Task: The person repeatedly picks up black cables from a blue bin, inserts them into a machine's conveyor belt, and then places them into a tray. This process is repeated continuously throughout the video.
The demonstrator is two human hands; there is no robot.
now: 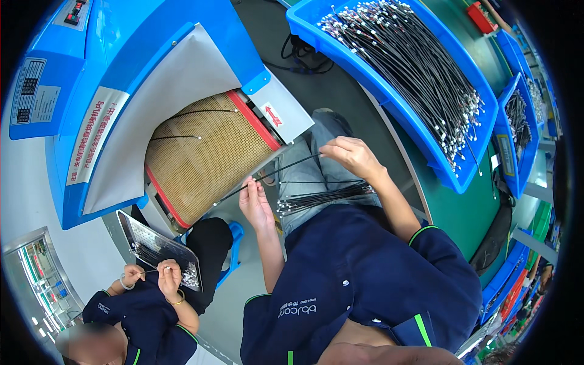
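A thin black cable [286,166] is stretched at a slant in front of me, between my two hands. My left hand [258,205] pinches it toward its lower end, which pokes out past the fingers near the belt's edge. My right hand [354,159] is closed on the upper end, and the fingers hide that tip. Across my lap, below the held cable, lies a bundle of similar black cables [328,199] with small pale ends. Left of my hands, two more black cables [176,137] rest on the tan mesh conveyor belt [210,161].
The belt runs out of a blue machine [243,36] with a pale curtain [164,73]. At upper right, a blue bin [383,91] full of cables stands on a green table [444,213]. At lower left, a seated co-worker [146,316] handles cables over a tray [188,252].
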